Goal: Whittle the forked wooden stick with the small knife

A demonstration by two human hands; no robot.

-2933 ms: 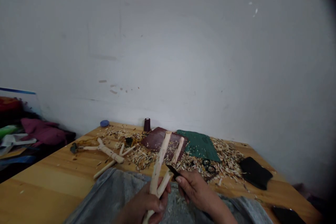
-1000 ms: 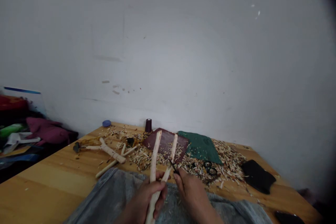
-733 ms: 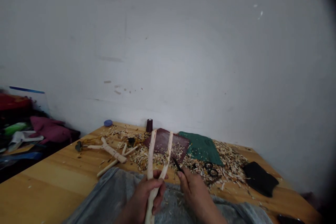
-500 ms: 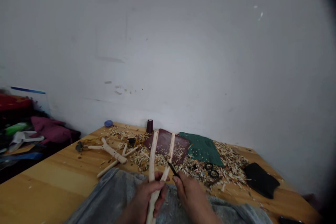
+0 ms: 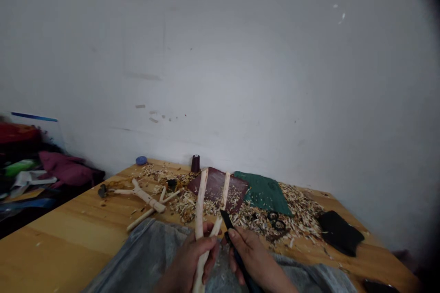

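Observation:
My left hand (image 5: 194,256) is shut around the stem of a peeled forked branch (image 5: 200,206), whose two pale prongs rise towards the table. My right hand (image 5: 252,256) lies just to its right and grips a carving knife (image 5: 231,240). The knife has a short black blade (image 5: 223,217) pointing up and left, and its dark handle runs down through my fingers. The blade is beside the right prong (image 5: 222,208), with a small gap between them. A grey cloth (image 5: 151,245) covers my lap beneath both hands.
The wooden table (image 5: 62,224) is strewn with shavings. On it lie a carved forked stick (image 5: 146,201), a dark red leather pad (image 5: 215,183), a green mat (image 5: 263,194), scissors (image 5: 275,222), a black pouch (image 5: 340,239) and a dark thread spool (image 5: 195,163). Clothes (image 5: 65,169) are heaped at left.
The branch has turned from leaning right to nearly upright. My right hand has shifted its hold, and the knife's dark handle now shows below my fingers, with the blade higher than before.

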